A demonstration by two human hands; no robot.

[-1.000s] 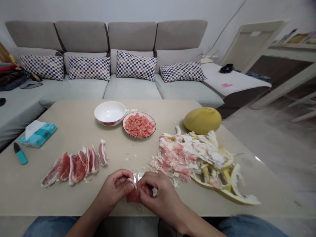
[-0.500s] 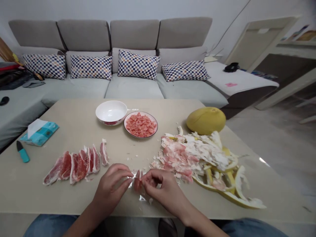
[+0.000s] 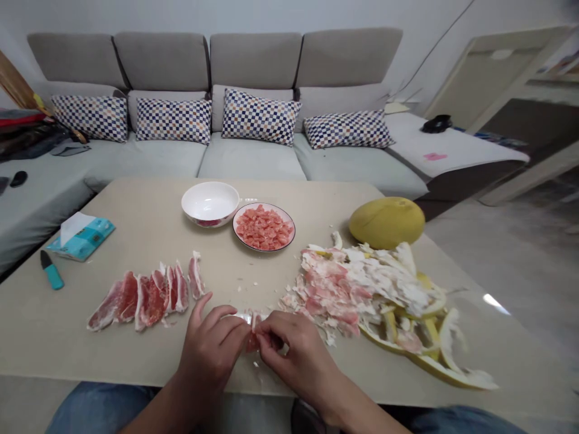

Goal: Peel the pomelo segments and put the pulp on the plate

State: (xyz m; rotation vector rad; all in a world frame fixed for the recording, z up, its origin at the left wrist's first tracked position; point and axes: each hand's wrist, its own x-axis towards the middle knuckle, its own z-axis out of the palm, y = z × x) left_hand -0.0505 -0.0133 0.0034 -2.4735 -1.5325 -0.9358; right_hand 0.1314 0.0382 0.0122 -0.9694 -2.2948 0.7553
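Left hand (image 3: 211, 345): back turned up; fingertips now against red fruit piece (image 3: 252, 343), just off it half a second earlier; thumb hidden, grip cannot be told. Right hand (image 3: 301, 349): thumb and forefinger pinching same piece, between both hands, near table (image 3: 149, 358) front edge. Beyond: fruit segments (image 3: 151, 296), left; peel heap (image 3: 384, 283), right. Farther: plate (image 3: 281, 210), bowl (image 3: 210, 207).

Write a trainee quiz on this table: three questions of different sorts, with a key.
1. Where are the loose pink pulp pieces: A, in the white bowl; B, on the dark-rimmed plate; C, on the sofa?
2. True or false: the knife is in the right hand.
3. What is at the fingertips of both hands?

Key:
1. B.
2. False; it lies beside the tissue pack.
3. A reddish fruit piece, partly hidden.
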